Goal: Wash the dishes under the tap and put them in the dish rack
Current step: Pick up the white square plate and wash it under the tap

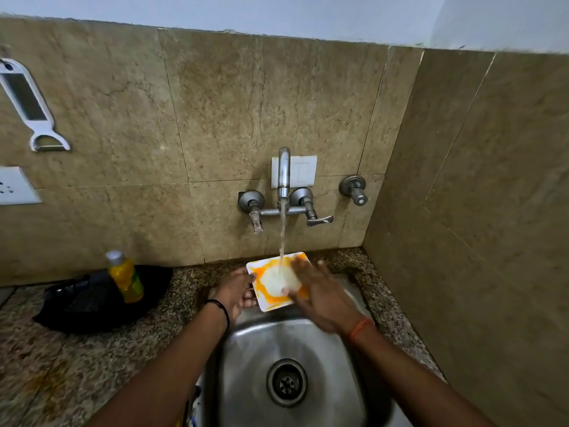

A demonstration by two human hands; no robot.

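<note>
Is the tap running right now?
Yes, on: a stream of water falls from the tap onto the square plate.

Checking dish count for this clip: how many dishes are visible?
1. A square white plate with orange smears held over the steel sink under the running tap. None visible elsewhere.

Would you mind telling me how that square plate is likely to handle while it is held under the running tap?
The plate looks rigid, so it should not flex. Wet and smeared orange, it is probably slippery where the left hand grips one edge. It may break if dropped into the steel sink.
</note>
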